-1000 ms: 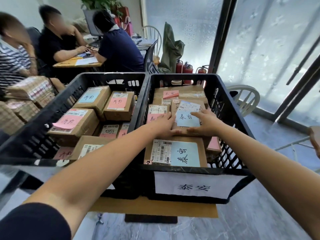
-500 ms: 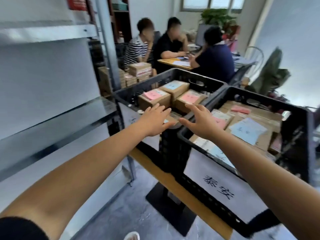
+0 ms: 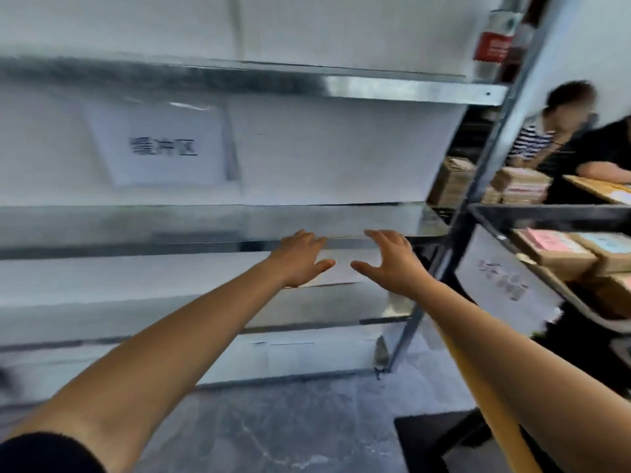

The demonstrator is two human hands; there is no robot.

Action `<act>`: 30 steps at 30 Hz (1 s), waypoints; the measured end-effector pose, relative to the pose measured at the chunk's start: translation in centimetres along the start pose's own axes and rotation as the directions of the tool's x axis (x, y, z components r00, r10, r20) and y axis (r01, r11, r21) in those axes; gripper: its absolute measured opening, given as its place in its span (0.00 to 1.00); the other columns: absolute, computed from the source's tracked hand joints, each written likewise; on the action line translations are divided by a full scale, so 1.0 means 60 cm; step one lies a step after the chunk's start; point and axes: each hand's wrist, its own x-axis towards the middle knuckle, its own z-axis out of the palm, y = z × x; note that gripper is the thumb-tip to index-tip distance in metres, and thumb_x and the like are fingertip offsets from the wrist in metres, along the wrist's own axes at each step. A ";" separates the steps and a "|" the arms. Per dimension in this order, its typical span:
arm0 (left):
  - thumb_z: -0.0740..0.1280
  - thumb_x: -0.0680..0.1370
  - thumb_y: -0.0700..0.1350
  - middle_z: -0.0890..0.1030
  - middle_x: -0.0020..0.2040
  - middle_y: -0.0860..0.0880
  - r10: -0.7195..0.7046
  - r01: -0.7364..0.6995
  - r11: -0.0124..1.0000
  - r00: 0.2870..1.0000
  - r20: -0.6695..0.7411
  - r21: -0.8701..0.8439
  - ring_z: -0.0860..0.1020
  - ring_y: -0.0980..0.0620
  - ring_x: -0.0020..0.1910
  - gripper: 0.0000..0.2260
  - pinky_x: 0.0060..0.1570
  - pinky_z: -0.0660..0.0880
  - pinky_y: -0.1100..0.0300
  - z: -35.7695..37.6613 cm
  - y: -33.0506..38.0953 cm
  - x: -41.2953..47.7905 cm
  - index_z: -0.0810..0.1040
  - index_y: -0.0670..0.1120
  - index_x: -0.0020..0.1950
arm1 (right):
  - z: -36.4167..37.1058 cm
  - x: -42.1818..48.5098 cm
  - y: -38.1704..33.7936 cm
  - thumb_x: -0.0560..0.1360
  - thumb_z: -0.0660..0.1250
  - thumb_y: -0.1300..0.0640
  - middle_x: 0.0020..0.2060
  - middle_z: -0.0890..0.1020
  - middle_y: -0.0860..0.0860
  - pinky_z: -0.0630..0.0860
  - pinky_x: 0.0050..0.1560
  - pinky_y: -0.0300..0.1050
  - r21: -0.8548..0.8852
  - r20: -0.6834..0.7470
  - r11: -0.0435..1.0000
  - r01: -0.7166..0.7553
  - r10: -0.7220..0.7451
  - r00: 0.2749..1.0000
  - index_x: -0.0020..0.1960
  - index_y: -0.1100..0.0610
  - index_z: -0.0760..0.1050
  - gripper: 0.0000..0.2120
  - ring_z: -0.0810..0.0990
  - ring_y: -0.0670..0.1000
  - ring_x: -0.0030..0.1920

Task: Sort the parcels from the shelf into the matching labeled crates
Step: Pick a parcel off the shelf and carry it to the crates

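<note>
1. Shelf unit (image 3: 409, 92): left and centre, far.
2. Paper sign (image 3: 160, 148): on the unit's back panel, left, above the middle shelf.
3. Left hand (image 3: 297, 259), right hand (image 3: 392, 264): side by side, apart, before the middle shelf's edge.
4. Crate (image 3: 546, 213): right of the unit; parcels (image 3: 553, 249) inside.
5. Stacked parcels (image 3: 522, 187): beyond the crate, far right.

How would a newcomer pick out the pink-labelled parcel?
Start at the metal shelf; right of its upright post stands a black crate with a white paper label on its side. Inside, the leftmost parcel is brown cardboard with a pink label; its neighbour has a blue one.
</note>
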 end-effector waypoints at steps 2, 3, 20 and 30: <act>0.53 0.80 0.58 0.63 0.73 0.44 -0.090 0.090 0.996 0.996 0.012 -0.007 0.61 0.45 0.71 0.26 0.69 0.61 0.51 -0.005 -0.069 -0.057 0.57 0.46 0.75 | 0.033 0.022 -0.073 0.73 0.65 0.40 0.72 0.62 0.56 0.59 0.71 0.55 0.023 0.026 0.997 0.075 -0.076 0.997 0.74 0.52 0.59 0.35 0.58 0.58 0.72; 0.53 0.80 0.58 0.61 0.74 0.44 -0.136 0.136 0.991 0.991 0.013 -0.006 0.61 0.45 0.72 0.27 0.69 0.60 0.51 -0.009 -0.110 -0.094 0.57 0.46 0.75 | 0.053 0.032 -0.120 0.73 0.65 0.40 0.72 0.62 0.56 0.59 0.72 0.55 0.042 0.044 0.992 0.117 -0.119 0.992 0.74 0.52 0.59 0.34 0.57 0.58 0.73; 0.51 0.81 0.58 0.59 0.75 0.43 -0.695 0.695 0.718 0.713 0.093 0.033 0.55 0.45 0.75 0.28 0.71 0.57 0.52 -0.020 -0.584 -0.593 0.54 0.44 0.76 | 0.351 0.058 -0.734 0.73 0.66 0.42 0.72 0.62 0.55 0.60 0.70 0.54 0.229 0.173 0.852 0.471 -0.512 0.841 0.74 0.53 0.60 0.34 0.57 0.57 0.73; 0.52 0.81 0.58 0.55 0.76 0.43 -0.836 0.844 0.534 0.535 0.122 -0.048 0.54 0.46 0.75 0.29 0.72 0.57 0.51 -0.019 -0.775 -0.692 0.52 0.44 0.76 | 0.460 0.151 -0.971 0.73 0.66 0.42 0.72 0.63 0.56 0.58 0.71 0.52 0.304 0.224 0.738 0.602 -0.670 0.708 0.74 0.53 0.59 0.34 0.57 0.57 0.73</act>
